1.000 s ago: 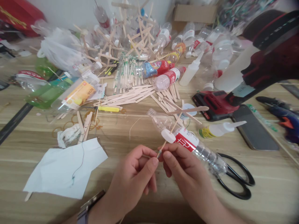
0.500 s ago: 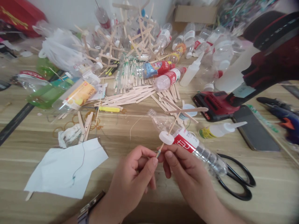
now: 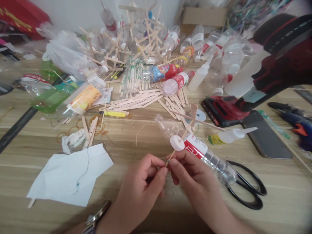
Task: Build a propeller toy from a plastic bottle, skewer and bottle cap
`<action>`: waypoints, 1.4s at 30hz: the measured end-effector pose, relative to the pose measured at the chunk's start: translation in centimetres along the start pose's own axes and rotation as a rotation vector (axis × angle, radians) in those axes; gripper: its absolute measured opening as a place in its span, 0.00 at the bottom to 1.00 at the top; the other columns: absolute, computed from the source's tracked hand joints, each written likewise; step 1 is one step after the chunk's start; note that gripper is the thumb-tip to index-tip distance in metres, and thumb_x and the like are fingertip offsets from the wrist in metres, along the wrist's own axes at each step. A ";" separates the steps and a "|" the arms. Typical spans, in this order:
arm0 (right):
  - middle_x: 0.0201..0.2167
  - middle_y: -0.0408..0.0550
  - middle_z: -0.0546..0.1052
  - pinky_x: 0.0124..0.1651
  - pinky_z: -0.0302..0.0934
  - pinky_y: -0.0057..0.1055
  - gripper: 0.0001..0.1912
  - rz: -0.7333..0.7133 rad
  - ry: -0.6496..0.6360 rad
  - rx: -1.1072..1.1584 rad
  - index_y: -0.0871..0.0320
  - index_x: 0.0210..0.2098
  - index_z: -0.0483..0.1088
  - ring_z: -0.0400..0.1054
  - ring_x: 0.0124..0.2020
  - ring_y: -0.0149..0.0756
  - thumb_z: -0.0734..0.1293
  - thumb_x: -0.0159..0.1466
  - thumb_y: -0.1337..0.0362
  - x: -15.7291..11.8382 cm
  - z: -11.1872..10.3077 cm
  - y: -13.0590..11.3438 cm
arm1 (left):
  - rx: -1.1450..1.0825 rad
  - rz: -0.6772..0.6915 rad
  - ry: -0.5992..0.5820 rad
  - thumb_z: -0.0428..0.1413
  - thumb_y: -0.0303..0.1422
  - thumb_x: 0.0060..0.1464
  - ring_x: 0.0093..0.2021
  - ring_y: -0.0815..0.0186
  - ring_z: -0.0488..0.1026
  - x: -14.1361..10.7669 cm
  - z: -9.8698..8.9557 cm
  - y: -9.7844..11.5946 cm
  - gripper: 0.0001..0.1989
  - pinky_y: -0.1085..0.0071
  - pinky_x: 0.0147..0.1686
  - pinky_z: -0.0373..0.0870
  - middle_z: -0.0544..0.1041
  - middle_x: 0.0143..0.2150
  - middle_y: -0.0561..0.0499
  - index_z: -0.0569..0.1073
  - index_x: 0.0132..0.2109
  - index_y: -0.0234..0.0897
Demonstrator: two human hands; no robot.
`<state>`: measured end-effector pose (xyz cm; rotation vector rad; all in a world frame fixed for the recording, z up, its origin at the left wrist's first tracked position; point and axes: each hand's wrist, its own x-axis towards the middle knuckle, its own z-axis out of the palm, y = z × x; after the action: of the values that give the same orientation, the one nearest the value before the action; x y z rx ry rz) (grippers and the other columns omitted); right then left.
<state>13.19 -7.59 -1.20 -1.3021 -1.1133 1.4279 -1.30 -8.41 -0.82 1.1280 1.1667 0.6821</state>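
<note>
Between my hands a thin wooden skewer (image 3: 186,132) points up and away to the right. A white round disc (image 3: 177,143) is threaded on it, and crossed craft sticks (image 3: 193,114) sit at its far end. The fingers of my left hand (image 3: 143,182) pinch the skewer's near end. My right hand (image 3: 192,175) pinches it just above, thumb against index finger. A bit of teal thread shows on the skewer at the fingertips; its exact wrapping is too small to tell. Behind the skewer lies a clear plastic bottle (image 3: 216,164) with a red-and-white label.
Black-handled scissors (image 3: 251,182) lie under the bottle at right, near a small glue bottle (image 3: 224,136), a phone (image 3: 266,135) and a red power tool (image 3: 225,110). White paper (image 3: 70,175) with thread lies left. Loose craft sticks (image 3: 136,100) and bottles fill the back.
The skewer with its disc has shifted slightly to the right and turned, so the crossed sticks now stand at a different angle. Both hands keep their pinch.
</note>
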 end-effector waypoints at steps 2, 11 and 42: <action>0.20 0.40 0.68 0.21 0.60 0.22 0.13 -0.010 -0.007 0.007 0.58 0.29 0.69 0.59 0.19 0.26 0.66 0.62 0.54 0.0 0.0 -0.1 | 0.006 -0.010 0.012 0.50 0.39 0.62 0.19 0.74 0.64 0.0 0.0 0.1 0.09 0.79 0.19 0.59 0.70 0.20 0.58 0.66 0.36 0.39; 0.20 0.40 0.67 0.21 0.58 0.22 0.12 -0.020 -0.019 0.024 0.57 0.28 0.68 0.58 0.19 0.26 0.66 0.61 0.55 -0.1 0.0 -0.1 | 0.007 0.020 0.009 0.50 0.39 0.62 0.19 0.74 0.64 0.2 0.1 0.0 0.09 0.79 0.19 0.59 0.70 0.20 0.58 0.67 0.36 0.39; 0.22 0.43 0.72 0.23 0.59 0.24 0.17 -0.063 0.003 -0.064 0.58 0.26 0.71 0.63 0.18 0.26 0.64 0.65 0.54 0.1 -0.7 -0.2 | -0.147 -0.072 -0.017 0.50 0.48 0.59 0.16 0.75 0.60 0.2 0.0 0.1 0.18 0.80 0.17 0.56 0.68 0.18 0.58 0.66 0.39 0.37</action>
<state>13.89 -7.39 -1.02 -1.3020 -1.1963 1.3536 -1.25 -8.18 -0.82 0.9620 1.1188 0.6905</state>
